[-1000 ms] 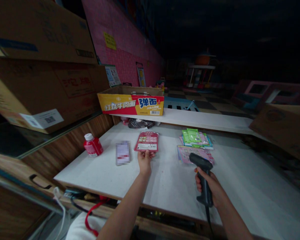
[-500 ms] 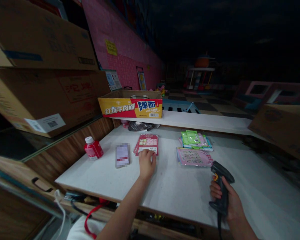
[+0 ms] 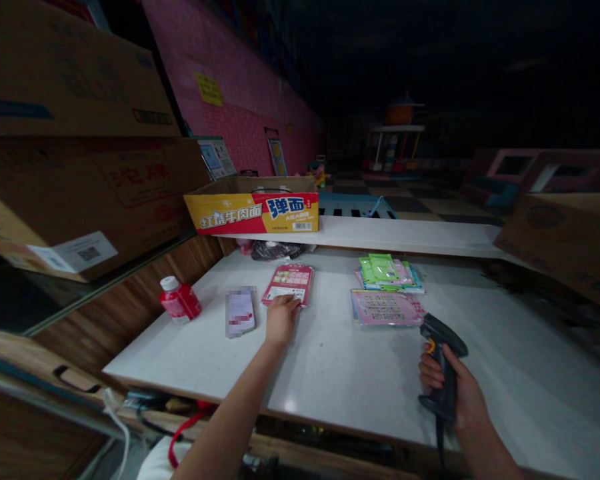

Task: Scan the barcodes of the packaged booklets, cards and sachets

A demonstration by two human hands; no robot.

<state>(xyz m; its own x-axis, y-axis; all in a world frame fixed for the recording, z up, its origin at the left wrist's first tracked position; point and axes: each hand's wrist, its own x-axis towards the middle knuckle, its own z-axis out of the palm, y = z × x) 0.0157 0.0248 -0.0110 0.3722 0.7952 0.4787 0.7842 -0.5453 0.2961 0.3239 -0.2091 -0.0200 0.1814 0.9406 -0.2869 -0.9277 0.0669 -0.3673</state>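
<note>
In front of the yellow-and-red carton (image 3: 253, 213), the left hand (image 3: 281, 320) had its bent fingers at the near edge of the red packet (image 3: 291, 279), whether gripping I could not tell, while right of that carton and nearer, the right hand (image 3: 464, 395) wrapped its fingers around the black scanner (image 3: 448, 383).

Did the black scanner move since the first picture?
Yes, to the right: earlier the scanner, in the right hand, covered part of the pink packet; now it is near that packet's right end.
</note>
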